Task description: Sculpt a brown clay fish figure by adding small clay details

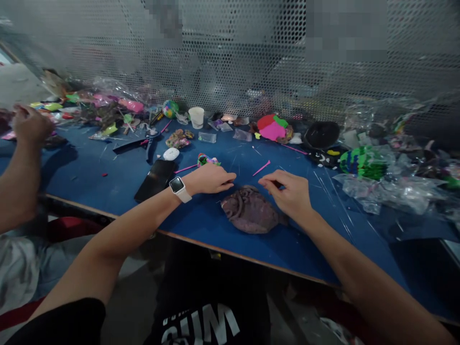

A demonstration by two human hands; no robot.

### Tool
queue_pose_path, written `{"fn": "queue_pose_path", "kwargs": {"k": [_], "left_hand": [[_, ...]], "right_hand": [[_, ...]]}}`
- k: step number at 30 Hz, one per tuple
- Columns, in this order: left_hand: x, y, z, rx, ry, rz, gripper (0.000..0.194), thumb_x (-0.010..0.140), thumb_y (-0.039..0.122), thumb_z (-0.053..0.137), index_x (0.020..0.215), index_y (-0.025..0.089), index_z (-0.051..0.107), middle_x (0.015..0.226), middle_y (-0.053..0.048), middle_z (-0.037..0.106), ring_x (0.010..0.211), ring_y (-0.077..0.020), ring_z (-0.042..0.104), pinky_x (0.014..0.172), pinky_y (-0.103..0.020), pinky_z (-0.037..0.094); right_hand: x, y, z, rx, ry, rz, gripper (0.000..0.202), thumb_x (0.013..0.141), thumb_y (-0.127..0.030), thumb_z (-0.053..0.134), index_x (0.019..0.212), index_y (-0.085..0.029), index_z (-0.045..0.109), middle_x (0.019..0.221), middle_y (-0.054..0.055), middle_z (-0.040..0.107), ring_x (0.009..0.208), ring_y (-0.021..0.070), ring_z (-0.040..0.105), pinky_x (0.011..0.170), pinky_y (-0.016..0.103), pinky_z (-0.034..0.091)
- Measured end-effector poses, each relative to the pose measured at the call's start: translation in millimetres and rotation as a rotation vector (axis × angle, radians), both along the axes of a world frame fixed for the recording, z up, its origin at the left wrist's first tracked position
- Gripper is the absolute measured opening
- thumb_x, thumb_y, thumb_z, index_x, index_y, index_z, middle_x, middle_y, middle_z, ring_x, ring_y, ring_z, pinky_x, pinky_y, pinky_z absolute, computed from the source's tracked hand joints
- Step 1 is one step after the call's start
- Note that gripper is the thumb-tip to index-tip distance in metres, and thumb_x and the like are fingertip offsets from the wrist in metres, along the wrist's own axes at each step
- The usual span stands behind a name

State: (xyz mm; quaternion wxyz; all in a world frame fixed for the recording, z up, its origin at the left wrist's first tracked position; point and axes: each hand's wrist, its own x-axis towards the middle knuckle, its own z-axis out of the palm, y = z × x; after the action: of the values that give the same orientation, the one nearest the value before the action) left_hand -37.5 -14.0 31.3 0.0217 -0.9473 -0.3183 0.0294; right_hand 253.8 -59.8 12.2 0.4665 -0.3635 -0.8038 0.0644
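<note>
A dull purple-brown, fish-shaped clay piece (pixel 253 213) with raised strips on its surface lies near the table's front edge. Just above its far left side is my left hand (pixel 213 178), its thumb and fingers pressed together. My right hand (pixel 289 189) hovers by the upper right of the piece, closed in a pinch. Anything between the fingertips of either hand is too small to make out. On the table beyond, between the hands, rests a pink modelling tool (pixel 261 168). Behind my left hand sits a small multicoloured clay lump (pixel 207 160), partly hidden.
A black phone (pixel 155 180), a white oval case (pixel 171 154) and pliers (pixel 153 146) lie to the left. Along the mesh wall stand a white cup (pixel 196 117), a red-and-pink clay piece (pixel 272 128) and a green-and-blue one (pixel 362 162). Another person's hand (pixel 31 125) is at far left.
</note>
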Motion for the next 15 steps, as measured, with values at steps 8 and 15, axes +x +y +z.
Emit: {"fn": "queue_pose_path", "kwargs": {"k": [8, 15], "left_hand": [[-6, -1, 7.4, -0.047, -0.121, -0.043, 0.028, 0.104, 0.022, 0.058, 0.122, 0.019, 0.08, 0.093, -0.009, 0.086, 0.076, -0.0233, 0.075, 0.067, -0.034, 0.038], [-10, -6, 13.3, -0.104, -0.118, -0.061, 0.034, 0.096, 0.026, 0.069, 0.126, 0.023, 0.086, 0.09, -0.007, 0.086, 0.077, -0.0246, 0.076, 0.065, -0.034, 0.041]], "right_hand": [[-4, -5, -4.0, 0.01, -0.072, 0.089, 0.02, 0.109, -0.014, 0.075, 0.111, -0.027, 0.09, 0.11, 0.003, 0.094, 0.096, 0.0218, 0.091, 0.08, 0.032, 0.073], [-4, -12, -3.7, -0.039, -0.068, 0.125, 0.036, 0.112, -0.009, 0.061, 0.122, -0.029, 0.089, 0.12, 0.002, 0.094, 0.085, 0.018, 0.09, 0.081, 0.031, 0.074]]}}
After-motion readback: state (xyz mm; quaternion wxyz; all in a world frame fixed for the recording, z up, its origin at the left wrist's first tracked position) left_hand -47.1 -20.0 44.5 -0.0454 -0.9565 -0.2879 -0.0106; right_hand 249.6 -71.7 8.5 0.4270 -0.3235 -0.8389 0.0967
